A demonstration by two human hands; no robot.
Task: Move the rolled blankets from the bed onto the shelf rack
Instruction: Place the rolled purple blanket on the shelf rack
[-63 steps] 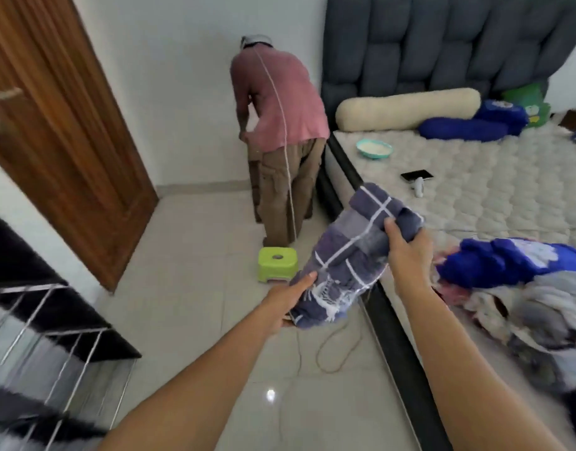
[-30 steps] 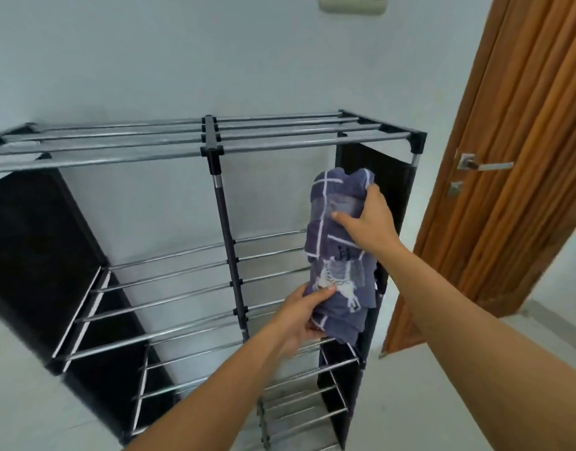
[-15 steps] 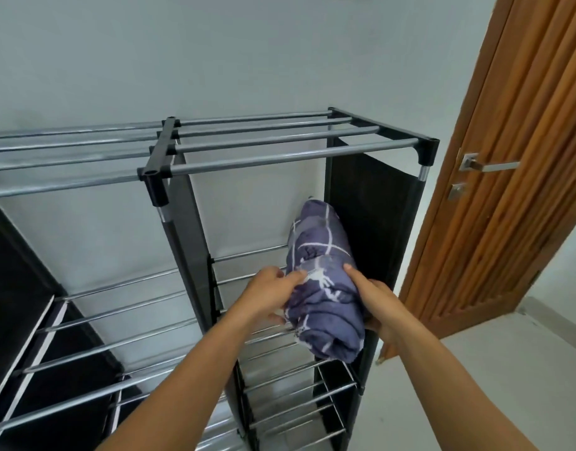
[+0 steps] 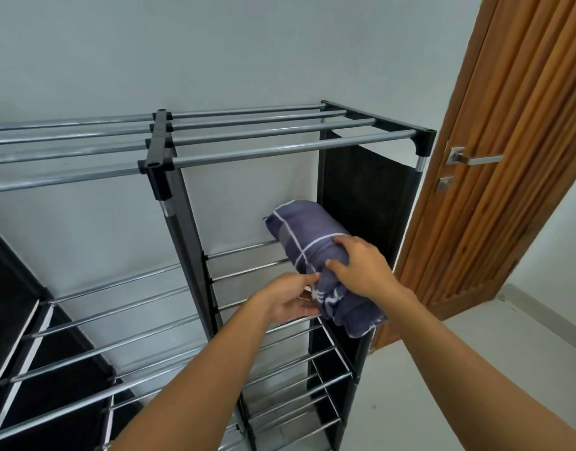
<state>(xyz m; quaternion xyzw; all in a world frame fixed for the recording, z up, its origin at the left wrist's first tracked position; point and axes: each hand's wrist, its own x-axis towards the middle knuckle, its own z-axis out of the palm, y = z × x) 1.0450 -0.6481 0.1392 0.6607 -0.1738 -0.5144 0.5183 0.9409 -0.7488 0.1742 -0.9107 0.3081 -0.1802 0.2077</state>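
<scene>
A rolled purple-grey blanket (image 4: pixel 304 232) with white check lines lies on the bars of the second tier in the right column of the shelf rack (image 4: pixel 273 149). Its far end points at the wall and its near end hangs over the front bar. My right hand (image 4: pixel 361 268) rests on top of the roll, fingers pressed into the cloth. My left hand (image 4: pixel 288 299) pinches the roll's left lower edge from the side. The rack is metal tubes with black joints and black fabric side panels.
A wooden door (image 4: pixel 508 157) with a metal lever handle (image 4: pixel 472 159) stands right of the rack. A pale wall is behind the rack. Lower tiers (image 4: pixel 293 379) and the left column (image 4: pixel 101 320) show bare bars. Light floor tiles (image 4: pixel 475 346) lie at the right.
I turned from the bed to the rack carrying the blanket. It went from upright in both hands to lying on the second tier, pushed further back since half a second ago.
</scene>
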